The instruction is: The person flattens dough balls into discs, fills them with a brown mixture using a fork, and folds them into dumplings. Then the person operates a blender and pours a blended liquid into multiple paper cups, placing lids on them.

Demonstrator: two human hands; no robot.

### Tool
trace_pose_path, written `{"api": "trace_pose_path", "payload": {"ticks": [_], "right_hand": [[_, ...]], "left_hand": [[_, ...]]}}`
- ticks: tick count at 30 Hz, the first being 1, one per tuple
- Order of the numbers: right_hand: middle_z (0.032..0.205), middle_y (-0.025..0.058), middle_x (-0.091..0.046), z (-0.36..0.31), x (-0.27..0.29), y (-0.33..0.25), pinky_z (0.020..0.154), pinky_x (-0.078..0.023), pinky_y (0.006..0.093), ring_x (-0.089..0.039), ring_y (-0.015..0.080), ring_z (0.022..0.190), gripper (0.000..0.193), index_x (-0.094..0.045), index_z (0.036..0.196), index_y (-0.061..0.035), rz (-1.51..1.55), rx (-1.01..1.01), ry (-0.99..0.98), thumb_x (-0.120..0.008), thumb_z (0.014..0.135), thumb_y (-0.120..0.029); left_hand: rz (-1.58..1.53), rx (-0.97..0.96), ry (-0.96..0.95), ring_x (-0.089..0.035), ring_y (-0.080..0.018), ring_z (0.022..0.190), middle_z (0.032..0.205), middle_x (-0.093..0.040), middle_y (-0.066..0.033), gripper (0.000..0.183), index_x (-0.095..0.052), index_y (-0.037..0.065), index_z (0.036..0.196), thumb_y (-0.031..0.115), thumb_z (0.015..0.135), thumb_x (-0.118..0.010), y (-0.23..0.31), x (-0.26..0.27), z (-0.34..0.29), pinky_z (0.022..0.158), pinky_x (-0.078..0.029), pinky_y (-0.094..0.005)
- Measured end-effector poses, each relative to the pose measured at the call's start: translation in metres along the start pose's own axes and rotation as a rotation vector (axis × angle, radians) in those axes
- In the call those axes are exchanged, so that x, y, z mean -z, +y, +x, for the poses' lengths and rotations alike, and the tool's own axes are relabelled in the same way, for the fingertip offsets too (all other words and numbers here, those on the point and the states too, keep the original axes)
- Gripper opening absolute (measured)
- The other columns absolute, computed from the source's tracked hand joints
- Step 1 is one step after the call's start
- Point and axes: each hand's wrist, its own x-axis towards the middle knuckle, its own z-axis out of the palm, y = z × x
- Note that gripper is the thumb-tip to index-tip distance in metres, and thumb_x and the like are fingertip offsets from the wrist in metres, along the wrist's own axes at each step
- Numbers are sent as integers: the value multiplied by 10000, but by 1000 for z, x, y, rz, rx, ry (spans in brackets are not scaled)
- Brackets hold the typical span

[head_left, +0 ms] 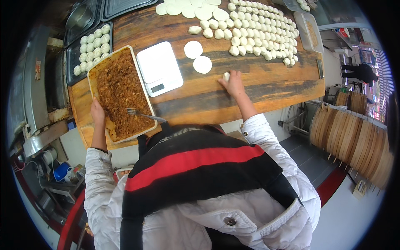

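Pinching a small white dough piece [226,76] between thumb and fingers of the right hand [233,84], low over the wooden table [208,98], right of its middle and toward its near edge; cannot tell whether lifted clear or touching the wood. With the left hand [96,112], holding the outer rim of the filling tray [148,101], set at the table's near left corner. Could squash the dough piece out of round by pinching too hard, or drop it by loosening too soon. Could drag the filling tray askew by leaning on that rim, and so knock the white scale [154,62] just beside it. Worth watching the fork [143,115] too, resting in the filling [121,87] with handle jutting over the tray's right rim toward the black apron [200,137]: might be flicked out by a brush of cloth, scattering filling (brown, crumbly, probably sticky) onto the wood. Might also crease the two flat dough rounds [203,64], between the scale and the rows of dough pieces [256,35] toward the far right corner, by sweeping a sleeve [266,129] across carelessly.
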Motion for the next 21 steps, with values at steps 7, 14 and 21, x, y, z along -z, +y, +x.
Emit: {"api": "trace_pose_path", "payload": {"ticks": [7, 14, 21], "right_hand": [[1088, 196, -541, 1, 15, 4, 827, -455, 420, -527, 358, 1015, 479, -536, 1119, -31, -67, 31, -84, -704, 751, -287], [1174, 184, -535, -12, 23, 17, 932, -396, 428, -465, 339, 1148, 492, -561, 1129, -42, -312, -180, -127, -638, 801, -400], [1476, 165, -234, 28, -29, 15, 1088, -143, 520, -183, 283, 1379, 634, -319, 1393, -49, -383, -193, 196, -364, 929, -478]], "left_hand": [[14, -22, 41, -382, -211, 594, 636, -371, -79, 559, -411, 17, 708, 510, 957, -319, -3, -1, 0, 583, -324, -370], [-16, -50, 3, -362, -198, 572, 616, -339, -56, 559, -386, 32, 688, 521, 952, -324, -13, -2, 9, 576, -321, -366], [66, -23, 60, -431, -200, 614, 658, -443, -79, 570, -513, 0, 844, 531, 946, -333, -15, -2, 8, 599, -362, -364]]}}
